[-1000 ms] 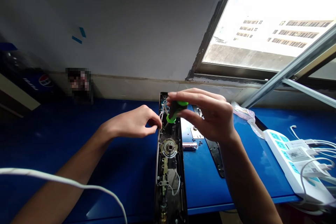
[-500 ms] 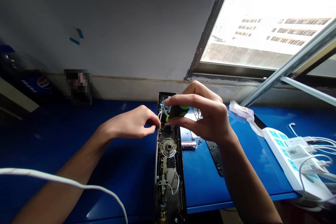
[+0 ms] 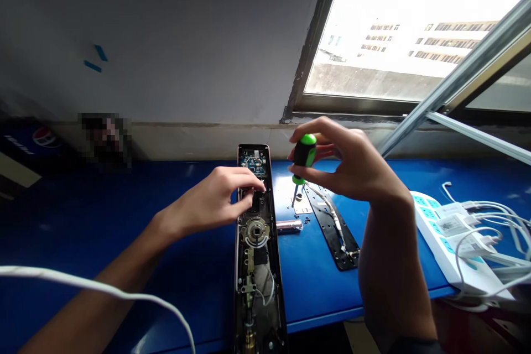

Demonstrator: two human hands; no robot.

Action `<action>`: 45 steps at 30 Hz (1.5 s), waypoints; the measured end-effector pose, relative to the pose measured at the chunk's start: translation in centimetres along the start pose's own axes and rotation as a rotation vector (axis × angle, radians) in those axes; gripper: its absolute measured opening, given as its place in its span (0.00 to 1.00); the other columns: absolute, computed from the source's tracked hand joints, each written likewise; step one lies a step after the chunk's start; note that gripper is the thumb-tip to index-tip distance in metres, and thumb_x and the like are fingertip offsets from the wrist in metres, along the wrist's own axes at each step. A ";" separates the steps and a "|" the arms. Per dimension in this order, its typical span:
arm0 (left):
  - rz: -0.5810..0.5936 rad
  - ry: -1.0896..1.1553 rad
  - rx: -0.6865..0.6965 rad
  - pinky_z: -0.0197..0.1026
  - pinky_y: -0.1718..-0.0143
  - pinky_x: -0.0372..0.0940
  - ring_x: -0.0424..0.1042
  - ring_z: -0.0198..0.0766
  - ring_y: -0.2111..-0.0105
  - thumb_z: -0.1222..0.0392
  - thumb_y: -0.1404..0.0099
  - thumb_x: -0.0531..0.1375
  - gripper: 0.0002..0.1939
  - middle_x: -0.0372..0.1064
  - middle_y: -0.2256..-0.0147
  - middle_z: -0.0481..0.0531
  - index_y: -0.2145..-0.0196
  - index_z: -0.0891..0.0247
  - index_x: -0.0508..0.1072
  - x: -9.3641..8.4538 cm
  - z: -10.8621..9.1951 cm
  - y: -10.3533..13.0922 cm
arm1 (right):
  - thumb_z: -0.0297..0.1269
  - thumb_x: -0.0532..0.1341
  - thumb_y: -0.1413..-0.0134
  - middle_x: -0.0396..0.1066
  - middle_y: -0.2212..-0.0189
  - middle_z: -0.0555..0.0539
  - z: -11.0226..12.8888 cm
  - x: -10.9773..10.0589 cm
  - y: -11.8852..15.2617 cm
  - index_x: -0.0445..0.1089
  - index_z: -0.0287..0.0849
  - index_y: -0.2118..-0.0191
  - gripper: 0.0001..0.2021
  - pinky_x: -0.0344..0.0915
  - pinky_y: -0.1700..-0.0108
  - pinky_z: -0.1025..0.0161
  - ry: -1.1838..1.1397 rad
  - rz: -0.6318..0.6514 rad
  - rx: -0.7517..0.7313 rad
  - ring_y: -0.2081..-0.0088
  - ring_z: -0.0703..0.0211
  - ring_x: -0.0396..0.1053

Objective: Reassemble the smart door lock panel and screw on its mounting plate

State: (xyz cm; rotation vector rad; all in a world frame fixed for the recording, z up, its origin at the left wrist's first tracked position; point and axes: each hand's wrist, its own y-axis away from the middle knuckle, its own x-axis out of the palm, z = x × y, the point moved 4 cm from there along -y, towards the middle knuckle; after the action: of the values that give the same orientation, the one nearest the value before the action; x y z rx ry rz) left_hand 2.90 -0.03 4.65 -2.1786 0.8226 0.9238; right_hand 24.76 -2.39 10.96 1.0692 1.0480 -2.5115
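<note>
A long black lock housing lies lengthwise on the blue table, its inside showing a circuit board, a round metal hub and white wires. Over its upper half is my left hand, thumb and forefinger a little apart above a dark part, with no object visible between them. My right hand grips a green and black screwdriver by the handle. The shaft points down, to the right of the housing, above a small metal plate on the table.
Right of the housing lie several small screws, a wrapped cylindrical part and a black cover plate with wires. A white power strip full of plugs stands farther right. A white cable crosses the lower left. Behind is the wall.
My right hand has moved off the housing to the right, tilting the screwdriver shaft downward. My left hand's pinch near the wires has loosened, and its fingers now reach further over the housing.
</note>
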 end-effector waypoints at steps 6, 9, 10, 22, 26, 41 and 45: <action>0.071 0.018 0.084 0.45 0.44 0.73 0.77 0.43 0.46 0.67 0.30 0.58 0.17 0.76 0.44 0.55 0.47 0.59 0.80 2.9 -1.1 -0.7 | 0.34 0.71 0.45 0.77 0.67 0.51 -3.7 1.1 0.2 0.69 0.46 0.52 0.16 0.67 0.72 0.67 0.104 0.277 0.222 0.72 0.65 0.72; 0.067 0.010 0.087 0.46 0.43 0.74 0.77 0.44 0.47 0.67 0.29 0.58 0.17 0.76 0.45 0.56 0.48 0.59 0.81 3.3 -0.9 -0.8 | 0.34 0.70 0.44 0.74 0.71 0.54 -4.4 1.9 -0.1 0.69 0.46 0.52 0.16 0.62 0.74 0.68 0.110 0.297 0.224 0.75 0.68 0.66; 0.067 0.008 0.088 0.46 0.43 0.74 0.77 0.43 0.47 0.67 0.29 0.58 0.16 0.76 0.45 0.56 0.48 0.59 0.81 3.3 -0.9 -0.8 | 0.34 0.71 0.44 0.73 0.71 0.55 -4.6 2.2 -0.2 0.69 0.46 0.52 0.16 0.61 0.74 0.69 0.111 0.306 0.223 0.75 0.68 0.65; 0.065 0.035 0.030 0.40 0.50 0.72 0.77 0.39 0.51 0.64 0.29 0.61 0.15 0.77 0.49 0.53 0.47 0.60 0.80 1.7 -0.1 -0.5 | 0.36 0.70 0.42 0.71 0.68 0.55 -1.6 0.3 -0.2 0.68 0.45 0.49 0.18 0.73 0.70 0.68 -0.130 0.038 0.056 0.69 0.65 0.73; 0.118 0.058 0.003 0.40 0.50 0.70 0.77 0.39 0.53 0.64 0.32 0.64 0.16 0.78 0.50 0.51 0.46 0.58 0.80 1.3 -0.3 -0.2 | 0.38 0.70 0.40 0.73 0.66 0.54 -0.1 -0.3 -0.2 0.66 0.46 0.47 0.19 0.76 0.69 0.66 -0.256 -0.166 -0.024 0.68 0.63 0.76; 0.044 0.161 -0.180 0.36 0.65 0.67 0.78 0.37 0.67 0.59 0.32 0.67 0.06 0.81 0.66 0.49 0.62 0.63 0.83 1.5 1.7 -0.6 | 0.37 0.76 0.48 0.78 0.64 0.54 -0.3 -0.2 -0.5 0.68 0.52 0.50 0.22 0.83 0.66 0.57 -0.231 -0.371 -0.051 0.64 0.56 0.81; 0.022 0.157 -0.215 0.36 0.67 0.67 0.79 0.37 0.68 0.59 0.32 0.67 0.06 0.82 0.67 0.48 0.63 0.63 0.83 1.3 1.6 -0.5 | 0.33 0.75 0.49 0.77 0.64 0.55 -0.2 -0.2 -0.6 0.69 0.52 0.51 0.22 0.83 0.66 0.57 -0.225 -0.383 -0.069 0.64 0.56 0.81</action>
State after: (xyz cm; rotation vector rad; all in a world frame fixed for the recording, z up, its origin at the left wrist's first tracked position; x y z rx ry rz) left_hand 3.40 1.06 2.90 -2.4580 0.8555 0.8960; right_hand 24.79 -1.85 11.31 0.5912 1.3648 -2.7765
